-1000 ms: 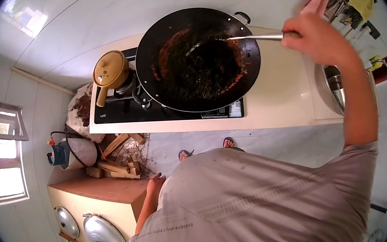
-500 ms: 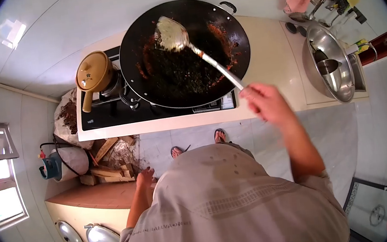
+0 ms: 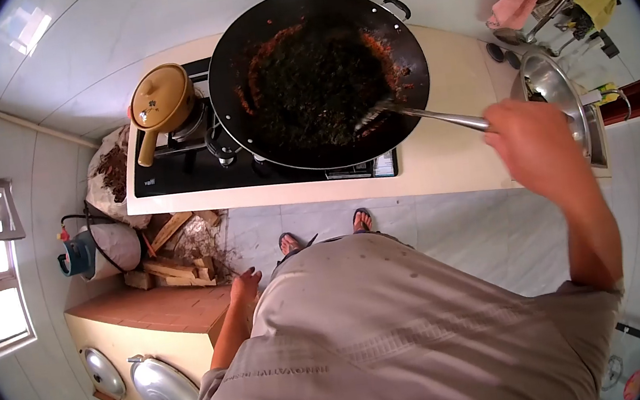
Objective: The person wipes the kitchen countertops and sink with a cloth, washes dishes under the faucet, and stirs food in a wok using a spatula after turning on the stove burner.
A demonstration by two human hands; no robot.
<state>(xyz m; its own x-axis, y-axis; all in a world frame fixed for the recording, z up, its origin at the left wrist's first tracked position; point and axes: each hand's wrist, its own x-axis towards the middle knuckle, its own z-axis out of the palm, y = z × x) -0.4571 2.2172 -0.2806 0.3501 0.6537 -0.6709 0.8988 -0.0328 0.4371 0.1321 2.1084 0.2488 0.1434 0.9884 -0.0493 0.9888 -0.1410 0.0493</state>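
And there it was, the right hand (image 3: pixel 533 143) wrapped firmly round the handle of the metal spatula (image 3: pixel 445 116), its blade dipped into the dark food (image 3: pixel 313 81) at the near right of the big black wok (image 3: pixel 228 63)! The wok sat over the right part of the stove (image 3: pixel 174 181), a lidded tan pot (image 3: pixel 163 93) just left, while the left hand (image 3: pixel 244 287) hung low, near left, its grip impossible to tell.

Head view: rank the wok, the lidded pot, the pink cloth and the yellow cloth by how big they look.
1. Wok
2. Lidded pot
3. Pink cloth and yellow cloth: too alike to rank.
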